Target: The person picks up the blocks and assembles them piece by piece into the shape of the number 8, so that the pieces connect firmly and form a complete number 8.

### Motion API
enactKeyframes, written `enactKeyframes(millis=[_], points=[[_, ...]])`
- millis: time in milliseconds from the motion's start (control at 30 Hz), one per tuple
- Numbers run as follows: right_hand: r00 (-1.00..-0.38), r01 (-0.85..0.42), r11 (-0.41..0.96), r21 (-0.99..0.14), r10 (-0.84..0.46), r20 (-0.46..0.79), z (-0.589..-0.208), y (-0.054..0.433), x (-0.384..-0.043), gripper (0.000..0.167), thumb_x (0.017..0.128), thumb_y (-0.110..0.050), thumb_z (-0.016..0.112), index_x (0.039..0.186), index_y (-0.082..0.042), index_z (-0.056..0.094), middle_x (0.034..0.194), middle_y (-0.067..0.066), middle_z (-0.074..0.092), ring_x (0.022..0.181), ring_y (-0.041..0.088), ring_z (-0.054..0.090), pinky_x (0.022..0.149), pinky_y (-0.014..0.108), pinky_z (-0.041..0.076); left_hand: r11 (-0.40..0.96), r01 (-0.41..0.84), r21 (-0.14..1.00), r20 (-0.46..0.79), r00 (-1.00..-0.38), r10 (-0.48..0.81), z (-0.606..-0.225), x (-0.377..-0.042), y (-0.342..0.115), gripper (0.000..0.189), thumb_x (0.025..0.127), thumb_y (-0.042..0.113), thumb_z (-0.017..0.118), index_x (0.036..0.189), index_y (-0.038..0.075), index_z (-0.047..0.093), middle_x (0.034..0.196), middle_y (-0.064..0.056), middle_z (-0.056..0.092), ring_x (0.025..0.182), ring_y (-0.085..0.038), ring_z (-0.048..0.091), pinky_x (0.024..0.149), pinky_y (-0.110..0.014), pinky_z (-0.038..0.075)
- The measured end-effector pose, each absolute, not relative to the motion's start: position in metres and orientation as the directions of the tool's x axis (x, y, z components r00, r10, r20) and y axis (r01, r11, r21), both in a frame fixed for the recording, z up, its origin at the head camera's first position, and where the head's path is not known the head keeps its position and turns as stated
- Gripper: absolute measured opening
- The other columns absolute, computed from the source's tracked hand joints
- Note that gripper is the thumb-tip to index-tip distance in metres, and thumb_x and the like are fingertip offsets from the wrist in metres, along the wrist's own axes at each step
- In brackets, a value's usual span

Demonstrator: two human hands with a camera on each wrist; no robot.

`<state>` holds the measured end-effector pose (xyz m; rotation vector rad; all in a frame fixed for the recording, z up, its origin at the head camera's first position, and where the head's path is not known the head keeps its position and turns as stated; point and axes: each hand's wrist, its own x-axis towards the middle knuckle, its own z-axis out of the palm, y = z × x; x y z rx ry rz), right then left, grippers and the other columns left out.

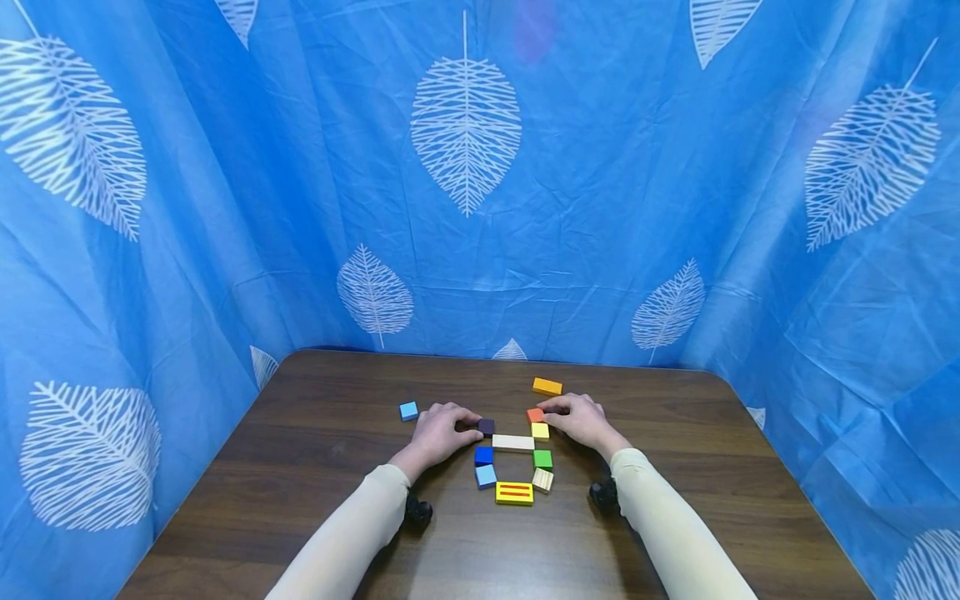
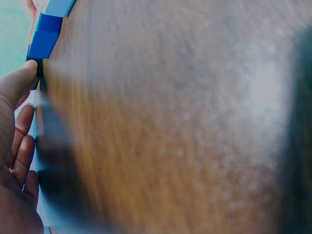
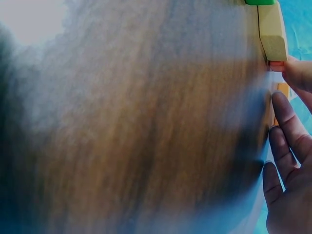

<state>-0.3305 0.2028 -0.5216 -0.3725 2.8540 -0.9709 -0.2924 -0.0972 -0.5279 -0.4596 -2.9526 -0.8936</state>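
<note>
My left hand (image 1: 440,429) pinches a dark block (image 1: 486,427) between thumb and forefinger at the upper left of a ring of blocks. Opposite it, my right hand (image 1: 579,417) holds an orange-red block (image 1: 535,415) by thumb and forefinger, just behind a pale yellow block (image 1: 540,432). A cream bar (image 1: 513,444) lies crosswise between the two sides. Below it on the left are a dark blue block (image 1: 483,456) and a light blue one; on the right, a green block (image 1: 543,460) and a striped wooden block (image 1: 543,481). A yellow bar with red stripes (image 1: 514,493) lies nearest me.
Beyond the right hand lies an orange bar (image 1: 547,387). Another light blue block (image 1: 408,411) sits left of the left hand. The brown wooden table (image 1: 315,467) ends at a blue curtain (image 1: 585,208) with white leaf prints.
</note>
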Motion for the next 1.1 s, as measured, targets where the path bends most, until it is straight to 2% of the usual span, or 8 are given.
enactKeyframes(millis=[733, 967, 1100], points=[[-0.96, -0.214, 0.778, -0.59, -0.278, -0.019, -0.523, 0.204, -0.333, 0.027, 0.098, -0.034, 0.07, 0.122, -0.025, 0.076, 0.123, 0.002, 0.068, 0.116, 0.031, 0.05, 0.105, 0.063, 0.026, 0.797, 0.318, 0.514, 0.119, -0.946, 0.301, -0.527, -0.291, -0.1, 0.037, 0.091, 0.039, 0.078, 0.122, 0.018, 0.076, 0.113, 0.0, 0.069, 0.109, -0.025, 0.055, 0.096, -0.049, 0.04], [-0.96, -0.208, 0.773, -0.599, -0.279, -0.026, -0.525, 0.204, -0.332, 0.028, 0.098, -0.034, 0.07, 0.123, -0.024, 0.076, 0.126, 0.004, 0.067, 0.116, 0.031, 0.049, 0.105, 0.062, 0.027, 0.767, 0.294, 0.571, 0.113, -0.953, 0.281, -0.516, -0.286, -0.115, 0.038, 0.092, 0.037, 0.078, 0.125, 0.02, 0.074, 0.119, 0.001, 0.068, 0.111, -0.024, 0.053, 0.095, -0.047, 0.044], [-0.961, -0.205, 0.775, -0.598, -0.275, -0.026, -0.525, 0.204, -0.331, 0.028, 0.098, -0.034, 0.07, 0.124, -0.025, 0.076, 0.127, 0.004, 0.067, 0.117, 0.031, 0.048, 0.105, 0.062, 0.027, 0.748, 0.274, 0.604, 0.141, -0.961, 0.238, -0.508, -0.284, -0.13, 0.038, 0.093, 0.033, 0.078, 0.127, 0.019, 0.074, 0.121, 0.0, 0.067, 0.115, -0.026, 0.053, 0.099, -0.051, 0.042]])
